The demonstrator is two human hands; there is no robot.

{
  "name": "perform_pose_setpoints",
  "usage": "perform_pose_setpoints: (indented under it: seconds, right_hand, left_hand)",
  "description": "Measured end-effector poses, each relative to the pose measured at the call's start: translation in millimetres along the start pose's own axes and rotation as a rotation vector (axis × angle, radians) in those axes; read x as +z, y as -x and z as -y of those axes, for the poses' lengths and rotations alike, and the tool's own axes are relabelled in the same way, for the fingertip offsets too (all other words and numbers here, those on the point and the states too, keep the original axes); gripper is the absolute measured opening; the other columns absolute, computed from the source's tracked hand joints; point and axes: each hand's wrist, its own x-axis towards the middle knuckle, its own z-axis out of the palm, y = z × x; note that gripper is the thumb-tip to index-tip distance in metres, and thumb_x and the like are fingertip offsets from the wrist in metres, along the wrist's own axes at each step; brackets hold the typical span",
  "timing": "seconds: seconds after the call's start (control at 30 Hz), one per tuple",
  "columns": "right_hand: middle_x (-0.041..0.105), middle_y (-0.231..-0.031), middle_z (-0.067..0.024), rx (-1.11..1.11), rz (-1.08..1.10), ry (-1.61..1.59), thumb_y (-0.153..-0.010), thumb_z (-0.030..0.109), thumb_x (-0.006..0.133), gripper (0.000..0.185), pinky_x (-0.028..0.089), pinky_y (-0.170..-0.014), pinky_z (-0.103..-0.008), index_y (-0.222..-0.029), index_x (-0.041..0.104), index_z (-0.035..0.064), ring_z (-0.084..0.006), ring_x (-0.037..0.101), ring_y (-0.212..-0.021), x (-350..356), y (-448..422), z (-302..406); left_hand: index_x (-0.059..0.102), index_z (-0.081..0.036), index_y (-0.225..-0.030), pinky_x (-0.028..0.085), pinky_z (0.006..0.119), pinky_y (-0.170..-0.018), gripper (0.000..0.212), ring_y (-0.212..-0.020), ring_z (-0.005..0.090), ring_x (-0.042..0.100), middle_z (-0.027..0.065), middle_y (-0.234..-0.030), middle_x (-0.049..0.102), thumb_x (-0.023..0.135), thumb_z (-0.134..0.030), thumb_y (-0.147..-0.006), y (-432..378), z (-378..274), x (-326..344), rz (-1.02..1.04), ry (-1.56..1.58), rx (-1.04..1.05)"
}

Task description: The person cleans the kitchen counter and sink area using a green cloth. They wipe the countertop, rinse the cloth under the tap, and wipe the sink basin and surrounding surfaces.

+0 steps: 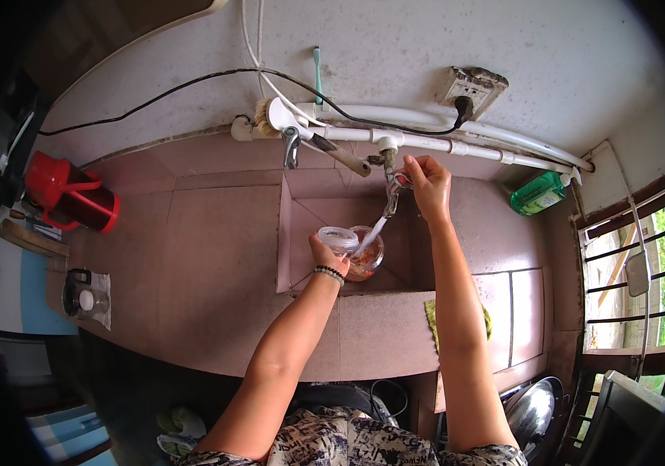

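Observation:
My left hand (330, 254) holds a small clear plastic container (338, 237) over the tiled sink (303, 218). Just beside and below it in the sink is a clear round jar (367, 256) with reddish contents. Water (372, 234) runs from the metal faucet (391, 195) towards the jar and the container's side. My right hand (425, 180) is at the faucet's handle (403, 179), thumb and fingers closed on it. The base of the jar is partly hidden by my left hand.
White pipes (425, 140) run along the wall, with a long-handled brush (309, 131) before them. A green soap bottle (539, 193) lies right of the sink. A green cloth (432, 320) is partly under my right forearm. A red thermos jug (76, 195) and a glass pot (85, 300) are left.

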Motion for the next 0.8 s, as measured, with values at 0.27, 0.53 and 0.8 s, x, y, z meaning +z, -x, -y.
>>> perform_pose_setpoints:
  seconds: [0.27,0.53,0.8]
  right_hand:
    - [0.068,-0.07,-0.008,0.036,-0.024,-0.005,-0.09,0.02,0.068,0.026,0.047,-0.053,-0.0198,-0.081,0.063,-0.0044,-0.0072,0.06,-0.059,1.5,-1.4,0.9]
    - [0.067,-0.075,-0.0095,0.077,0.048,0.004,-0.093,0.02,0.065,0.024,0.051,-0.058,-0.0221,-0.084,0.06,-0.0023,-0.0122,0.064,-0.066,-1.3,-4.9,1.2]
    - [0.067,-0.073,-0.0099,0.096,0.066,-0.051,-0.091,0.02,0.068,0.026,0.051,-0.057,-0.0206,-0.083,0.062,-0.0042,-0.0099,0.062,-0.061,-1.9,-5.4,6.9]
  left_hand:
    - [0.052,-0.019,-0.125,0.027,0.034,-0.093,0.064,-0.12,0.0169,0.045,-0.001,-0.127,0.052,0.037,-0.063,-0.081,-1.1,-2.1,-1.7,0.012,0.016,-0.033]
    - [0.045,-0.017,-0.133,0.032,0.044,-0.101,0.07,-0.125,0.0254,0.042,0.0032,-0.138,0.045,0.039,-0.065,-0.082,-9.4,-6.7,-13.9,0.104,0.071,-0.039]
    - [0.041,-0.017,-0.138,0.032,0.054,-0.101,0.076,-0.127,0.0315,0.04,0.0089,-0.141,0.041,0.047,-0.065,-0.079,8.9,-15.4,-13.3,0.057,0.061,-0.143]
